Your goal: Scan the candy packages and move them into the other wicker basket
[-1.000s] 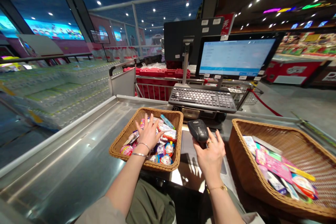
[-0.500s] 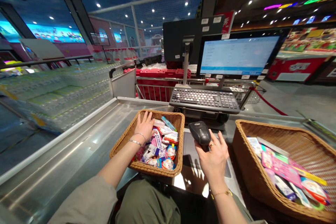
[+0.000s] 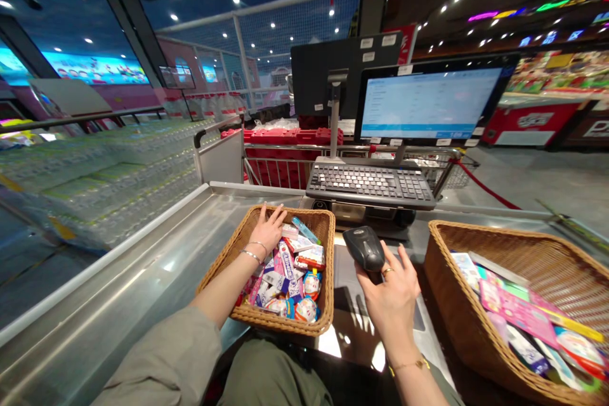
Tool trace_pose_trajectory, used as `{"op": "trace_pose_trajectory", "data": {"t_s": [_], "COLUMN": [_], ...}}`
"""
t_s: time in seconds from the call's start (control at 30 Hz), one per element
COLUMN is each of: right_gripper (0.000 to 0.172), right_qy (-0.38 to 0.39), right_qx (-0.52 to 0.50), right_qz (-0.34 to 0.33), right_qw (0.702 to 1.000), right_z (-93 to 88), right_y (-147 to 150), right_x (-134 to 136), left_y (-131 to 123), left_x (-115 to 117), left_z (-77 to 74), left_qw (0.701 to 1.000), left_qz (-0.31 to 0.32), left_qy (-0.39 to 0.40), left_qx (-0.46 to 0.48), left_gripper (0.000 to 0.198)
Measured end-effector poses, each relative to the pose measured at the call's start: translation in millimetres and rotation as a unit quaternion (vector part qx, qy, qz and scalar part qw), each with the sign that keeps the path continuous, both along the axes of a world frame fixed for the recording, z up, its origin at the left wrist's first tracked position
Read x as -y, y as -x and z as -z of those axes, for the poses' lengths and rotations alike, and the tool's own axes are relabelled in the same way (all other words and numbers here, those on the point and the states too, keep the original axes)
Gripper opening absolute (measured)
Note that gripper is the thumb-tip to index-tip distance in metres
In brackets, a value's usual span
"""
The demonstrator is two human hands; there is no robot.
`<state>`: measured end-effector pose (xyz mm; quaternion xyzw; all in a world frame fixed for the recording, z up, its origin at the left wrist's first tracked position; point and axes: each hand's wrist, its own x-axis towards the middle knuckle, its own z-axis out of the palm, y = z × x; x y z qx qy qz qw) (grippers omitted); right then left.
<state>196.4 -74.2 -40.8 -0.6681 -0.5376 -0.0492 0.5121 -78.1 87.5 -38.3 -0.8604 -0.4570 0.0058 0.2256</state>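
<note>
Scanner (image 3: pixel 364 247) black; left basket (image 3: pixel 226 263) and right basket (image 3: pixel 457 317) tan woven wicker, packets (image 3: pixel 285 266) in the left one mixed red, white, blue, pink. Worktop (image 3: pixel 143 285) bare silver steel, keyboard (image 3: pixel 370 183) dark grey, screen (image 3: pixel 428 104) white with blue bar, sleeve (image 3: pixel 166 361) olive.

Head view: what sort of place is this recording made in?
Most likely a supermarket checkout: a till screen above a keyboard, a handheld barcode scanner in the right hand, and the left hand resting in a wicker basket of small packaged goods.
</note>
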Motion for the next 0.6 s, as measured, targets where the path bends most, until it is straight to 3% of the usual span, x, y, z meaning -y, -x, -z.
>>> {"op": "trace_pose_trajectory", "data": {"t_s": [0.23,0.4,0.6], "right_gripper": [0.027,0.026,0.027], "right_qy": [-0.005,-0.003,-0.005], "right_qx": [0.006,0.003,0.001], "right_qz": [0.001,0.0,-0.003], "right_qw": [1.0,1.0,1.0], "right_z": [0.9,2.1,3.1], "right_y": [-0.4,0.6,1.8], "right_x": [0.1,1.0,1.7], "left_y": [0.0,9.6,18.8], "left_x": [4.8,30.6,62.5], "left_z": [-8.5,-18.1,-15.0], "left_qw": [0.999,0.997,0.998], "left_qz": [0.031,0.048,0.05], "left_qy": [-0.016,-0.058,-0.049], "left_qx": [0.004,0.033,0.007], "left_gripper": [0.026,0.02,0.018]}}
